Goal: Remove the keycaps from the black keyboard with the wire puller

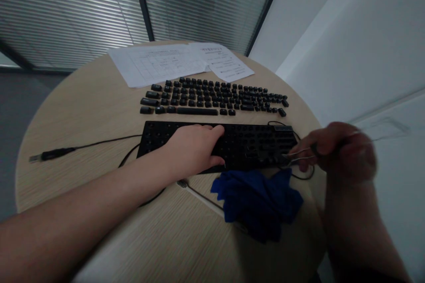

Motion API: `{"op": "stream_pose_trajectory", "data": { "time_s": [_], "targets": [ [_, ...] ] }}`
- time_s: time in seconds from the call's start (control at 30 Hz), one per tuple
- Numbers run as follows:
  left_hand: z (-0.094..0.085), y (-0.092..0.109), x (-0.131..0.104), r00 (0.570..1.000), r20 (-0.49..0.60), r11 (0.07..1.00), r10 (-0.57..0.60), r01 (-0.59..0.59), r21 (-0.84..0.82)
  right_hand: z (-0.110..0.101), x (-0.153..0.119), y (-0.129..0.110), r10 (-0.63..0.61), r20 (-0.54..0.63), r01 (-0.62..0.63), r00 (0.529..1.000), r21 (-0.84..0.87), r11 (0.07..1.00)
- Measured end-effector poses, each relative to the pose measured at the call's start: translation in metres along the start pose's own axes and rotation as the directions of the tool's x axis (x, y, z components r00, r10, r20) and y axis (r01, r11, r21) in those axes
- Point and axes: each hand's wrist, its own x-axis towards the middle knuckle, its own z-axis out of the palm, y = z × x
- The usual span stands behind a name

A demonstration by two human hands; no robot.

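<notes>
A black keyboard with most of its keycaps off lies across the table. My left hand rests on its left-middle part, thumb and fingers apart, some fingertips hidden. At its right end my right hand, blurred by motion, is closed around a wire keycap puller with wire loops at both ends. The left loop reaches over the keyboard's right part, by a dark keycap; whether it grips that cap I cannot tell. Loose black keycaps lie in keyboard-like rows behind the keyboard.
A crumpled blue cloth lies in front of the keyboard, partly over a white-handled brush. The cable's USB plug points left. Printed papers lie at the back of the round wooden table. A white wall stands at right.
</notes>
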Motion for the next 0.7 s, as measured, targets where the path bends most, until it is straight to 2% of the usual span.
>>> {"op": "stream_pose_trajectory", "data": {
  "time_s": [0.07, 0.23, 0.3, 0.4, 0.47, 0.53, 0.6, 0.7],
  "targets": [
    [0.000, 0.000, 0.000, 1.000, 0.009, 1.000, 0.007, -0.007, 0.015, 0.000, -0.003, -0.003, -0.043, -0.076, 0.045, 0.996, 0.025, 0.999],
    [-0.002, -0.002, -0.002, 1.000, -0.017, 0.999, 0.020, -0.020, 0.033, 0.019, 0.007, 0.007, 0.047, -0.046, -0.046, 0.998, 0.011, 0.999],
    [-0.006, -0.002, -0.003, 0.999, -0.048, 0.999, 0.004, -0.006, -0.042, 0.025, 0.012, 0.014, 0.081, -0.061, -0.082, 0.995, 0.001, 0.997],
    [-0.013, 0.000, -0.003, 0.995, -0.093, 0.967, -0.025, 0.001, -0.254, 0.033, 0.015, 0.022, 0.083, -0.057, -0.088, 0.995, -0.076, 0.993],
    [-0.015, 0.001, -0.002, 0.993, -0.111, 0.917, -0.041, -0.007, -0.398, 0.039, 0.016, 0.024, 0.010, -0.044, -0.018, 0.999, -0.180, 0.983],
    [-0.015, 0.003, -0.002, 0.992, -0.112, 0.872, -0.051, -0.010, -0.489, 0.046, 0.019, 0.023, -0.111, -0.009, 0.103, 0.994, -0.308, 0.946],
    [-0.012, 0.004, -0.001, 0.992, -0.107, 0.846, -0.064, -0.003, -0.534, 0.054, 0.023, 0.021, -0.215, 0.040, 0.213, 0.976, -0.398, 0.892],
    [-0.007, 0.003, -0.001, 0.991, -0.097, 0.813, -0.091, 0.018, -0.582, 0.064, 0.026, 0.018, -0.303, 0.102, 0.316, 0.948, -0.443, 0.839]
  ]
}}
